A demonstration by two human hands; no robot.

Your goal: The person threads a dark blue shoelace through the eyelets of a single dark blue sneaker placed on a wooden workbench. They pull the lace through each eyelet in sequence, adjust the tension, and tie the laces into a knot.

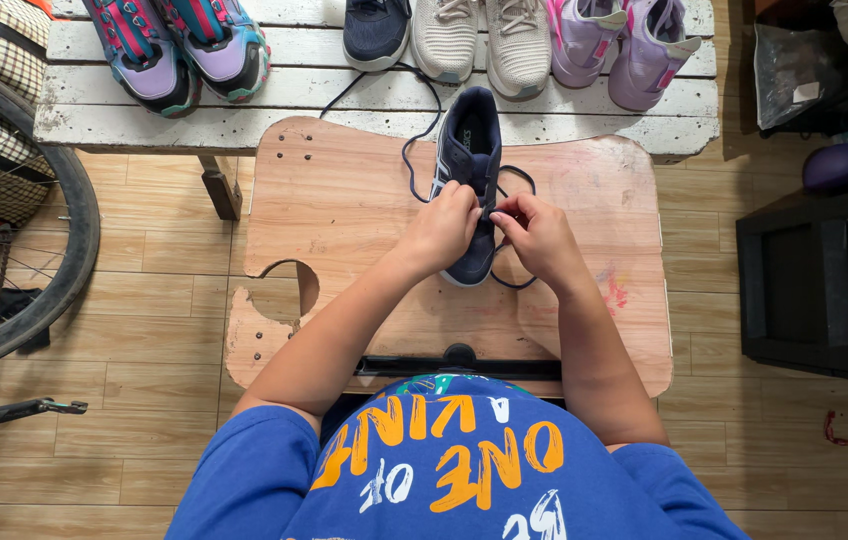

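A dark navy sneaker [472,140] lies on a small wooden work table [344,210], toe toward me. Both hands rest on its middle. My left hand [444,225] pinches the dark shoelace [412,165] at the eyelets, and my right hand [539,235] grips another part of the same lace just beside it. The lace loops out to the left and right of the shoe and trails back over the bench. My hands hide the shoe's lower lacing.
A white wooden bench [84,110] behind the table carries a multicoloured pair [179,50], another navy shoe [377,30], a beige pair [484,40] and a lilac pair [624,45]. A bicycle wheel [64,260] stands left; a black cabinet [824,280] right.
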